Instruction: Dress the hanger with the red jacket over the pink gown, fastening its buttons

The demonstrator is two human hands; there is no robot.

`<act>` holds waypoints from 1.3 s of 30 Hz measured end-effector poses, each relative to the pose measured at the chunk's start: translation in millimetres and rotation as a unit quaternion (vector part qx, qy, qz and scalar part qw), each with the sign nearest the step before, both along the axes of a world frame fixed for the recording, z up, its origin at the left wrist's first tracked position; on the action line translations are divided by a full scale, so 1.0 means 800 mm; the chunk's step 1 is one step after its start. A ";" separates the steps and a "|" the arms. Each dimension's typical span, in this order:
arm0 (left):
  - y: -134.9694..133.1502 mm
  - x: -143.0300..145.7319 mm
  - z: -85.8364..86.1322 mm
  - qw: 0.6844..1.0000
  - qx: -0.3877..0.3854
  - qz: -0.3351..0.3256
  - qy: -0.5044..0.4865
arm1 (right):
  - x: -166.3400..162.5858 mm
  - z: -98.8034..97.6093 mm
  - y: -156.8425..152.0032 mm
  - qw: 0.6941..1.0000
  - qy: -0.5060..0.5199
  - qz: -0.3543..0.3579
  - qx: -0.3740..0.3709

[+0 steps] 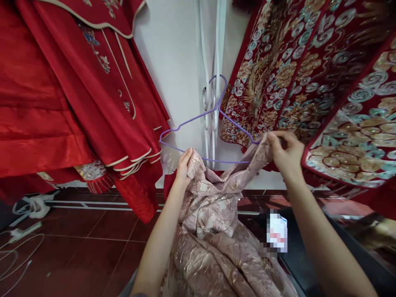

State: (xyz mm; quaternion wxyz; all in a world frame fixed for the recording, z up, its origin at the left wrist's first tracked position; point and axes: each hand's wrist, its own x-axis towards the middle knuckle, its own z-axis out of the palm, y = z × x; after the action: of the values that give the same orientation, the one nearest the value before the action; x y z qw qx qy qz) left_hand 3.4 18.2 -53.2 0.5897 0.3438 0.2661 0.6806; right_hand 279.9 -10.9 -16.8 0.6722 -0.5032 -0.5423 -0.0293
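Observation:
A pale pink brocade dress (213,210) with a shiny floral pattern hangs between my hands, its skirt falling toward me. My left hand (185,167) pinches the dress's left shoulder. With thumb and fingers, my right hand (286,154) grips the other shoulder, pulled out to the right. Behind the neckline is a purple wire hanger (198,114), its hook up by the white door handles (213,62). The hanger's right end reaches into the right shoulder of the dress; its left end sticks out bare beyond my left hand.
Red garments (123,95) hang on the left, and heavily embroidered dark red ones (287,70) on the right. White cables (21,247) lie on the brown tiled floor (93,247). A dark surface (309,255) is at the lower right, near a blurred-out patch.

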 end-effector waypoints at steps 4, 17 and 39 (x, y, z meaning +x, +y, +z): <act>-0.002 0.014 -0.006 1.000 -0.005 -0.005 0.001 | -0.039 0.027 0.025 0.994 -0.091 0.057 -0.003; -0.010 0.014 -0.006 0.999 0.001 -0.042 -0.028 | 0.011 -0.001 0.072 0.966 -0.188 0.158 -0.084; -0.002 -0.171 0.016 0.884 0.134 0.277 0.351 | 0.031 0.014 0.060 0.982 -0.164 0.077 -0.045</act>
State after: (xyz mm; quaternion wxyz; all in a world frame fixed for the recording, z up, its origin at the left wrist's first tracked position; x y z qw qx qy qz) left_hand -133.5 16.7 -40.0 0.1936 0.5480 0.4465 0.6803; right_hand 304.5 37.0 -5.5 0.5510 -0.4778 -0.6833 -0.0350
